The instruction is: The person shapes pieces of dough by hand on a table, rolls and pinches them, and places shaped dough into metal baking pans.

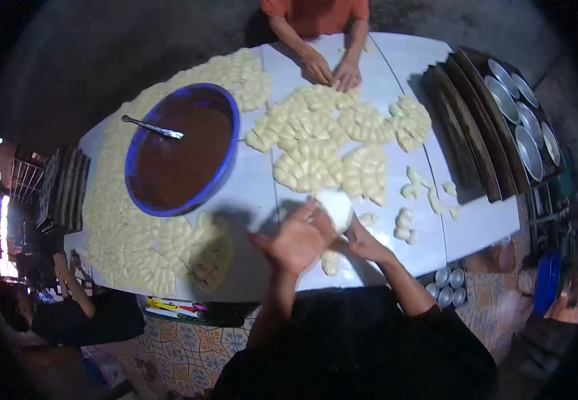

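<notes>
your left hand (297,245) is open, palm up with the thumb spread, beside a white rounded piece (337,208) whose lower edge your right hand (367,247) meets, probably to steady it, though you cannot tell how far those fingers close. that piece is above the near side of the table (252,193), just before the pale dough clusters (305,170), likely laid flat to stay within reach. a silvery utensil (152,127) lies over the blue basin's rim (236,127), presumably for easy grabbing.
</notes>
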The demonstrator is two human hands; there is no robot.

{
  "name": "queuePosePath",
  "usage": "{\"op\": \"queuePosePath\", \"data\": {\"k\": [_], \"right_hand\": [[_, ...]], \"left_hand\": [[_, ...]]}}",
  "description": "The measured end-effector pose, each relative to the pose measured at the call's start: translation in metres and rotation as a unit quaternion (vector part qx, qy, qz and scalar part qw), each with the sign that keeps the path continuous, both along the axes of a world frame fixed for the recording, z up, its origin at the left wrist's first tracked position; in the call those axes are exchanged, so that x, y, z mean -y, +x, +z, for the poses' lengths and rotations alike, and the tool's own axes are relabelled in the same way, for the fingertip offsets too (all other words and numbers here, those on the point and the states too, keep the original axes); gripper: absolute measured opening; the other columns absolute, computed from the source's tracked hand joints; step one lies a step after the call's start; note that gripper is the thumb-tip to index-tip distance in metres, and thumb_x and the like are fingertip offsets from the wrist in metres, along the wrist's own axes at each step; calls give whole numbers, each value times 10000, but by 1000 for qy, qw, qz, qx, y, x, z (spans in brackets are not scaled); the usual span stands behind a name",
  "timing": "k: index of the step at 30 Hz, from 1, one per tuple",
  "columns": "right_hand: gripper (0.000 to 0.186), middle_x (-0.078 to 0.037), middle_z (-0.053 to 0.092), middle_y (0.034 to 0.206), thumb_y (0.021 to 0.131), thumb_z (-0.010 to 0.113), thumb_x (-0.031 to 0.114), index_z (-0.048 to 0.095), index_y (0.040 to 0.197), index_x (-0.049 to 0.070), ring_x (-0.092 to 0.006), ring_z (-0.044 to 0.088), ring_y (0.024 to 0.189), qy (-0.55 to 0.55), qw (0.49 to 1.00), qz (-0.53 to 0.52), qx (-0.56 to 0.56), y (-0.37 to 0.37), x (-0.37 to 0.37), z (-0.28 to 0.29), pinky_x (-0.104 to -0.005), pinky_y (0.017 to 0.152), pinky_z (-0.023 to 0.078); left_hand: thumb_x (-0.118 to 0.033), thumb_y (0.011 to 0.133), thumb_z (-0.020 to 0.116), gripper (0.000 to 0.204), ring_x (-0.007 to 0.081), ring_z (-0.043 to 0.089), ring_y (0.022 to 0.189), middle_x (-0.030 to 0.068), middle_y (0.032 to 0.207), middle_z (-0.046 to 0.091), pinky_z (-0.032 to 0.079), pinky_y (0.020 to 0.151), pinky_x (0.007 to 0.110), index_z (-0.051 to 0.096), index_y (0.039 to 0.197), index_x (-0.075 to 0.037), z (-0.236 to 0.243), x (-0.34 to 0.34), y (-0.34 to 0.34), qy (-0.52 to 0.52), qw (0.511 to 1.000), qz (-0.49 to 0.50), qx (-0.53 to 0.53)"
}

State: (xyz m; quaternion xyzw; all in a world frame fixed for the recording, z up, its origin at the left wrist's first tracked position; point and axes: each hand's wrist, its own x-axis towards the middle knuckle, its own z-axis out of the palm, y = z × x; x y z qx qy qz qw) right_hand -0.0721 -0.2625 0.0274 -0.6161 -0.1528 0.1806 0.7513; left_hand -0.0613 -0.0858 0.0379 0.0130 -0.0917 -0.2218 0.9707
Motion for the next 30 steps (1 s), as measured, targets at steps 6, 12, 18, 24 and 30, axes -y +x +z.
{"op": "queuePosePath", "data": {"k": [6, 12, 18, 24, 30], "right_hand": [[1137, -130, 208, 1474, 705, 602, 717, -4, 1498, 171, -257, 349, 1173, -24, 997, -67, -7, 5, -14, -14, -356, 821, 430], [904, -109, 324, 1427, 824, 578, 582, 168, 1482, 117, -212, 406, 1146, 16, 996, -86, -30, -1, -23, -31, -373, 946, 393], [655, -140, 414, 1378, 967, 492, 257, 129, 1466, 37, -238, 495, 1160, 116, 978, -109, -132, 4, -27, -30, -333, 928, 438], [298, -110, 591, 936, 923, 583, 195, 577, 1087, -54, -121, 564, 748, 226, 917, -125, -303, 2, -32, -34, -193, 606, 471], [279, -77, 579, 996, 766, 647, 17, 635, 1045, 16, -186, 547, 924, -272, 908, -220, 231, -30, -1, 2, -306, 805, 439]], "left_hand": [[-620, 935, 240, 804, 348, 568, 1033, 220, 1120, 592, 393, 967, 395, 479, 1210, 96, 35, -165, 172, 875, 398, 274, 30], [-661, 913, 132, 881, 317, 542, 1135, 280, 1092, 608, 365, 966, 375, 619, 1098, 50, 50, -178, 168, 905, 425, 8, 8], [-805, 807, 107, 997, 223, 624, 635, 122, 744, 645, 512, 603, 366, 603, 1031, 31, 30, -139, 122, 613, 779, 127, -33], [-597, 928, 337, 766, 309, 504, 1133, 190, 1211, 512, 374, 977, 470, 358, 1342, 47, 10, -3, 11, 434, 877, 59, -198], [-180, 949, 494, 431, 328, 534, 1106, 197, 1228, 488, 468, 928, 454, 398, 1299, 51, 12, 31, -30, 561, 820, 53, -98]]}}
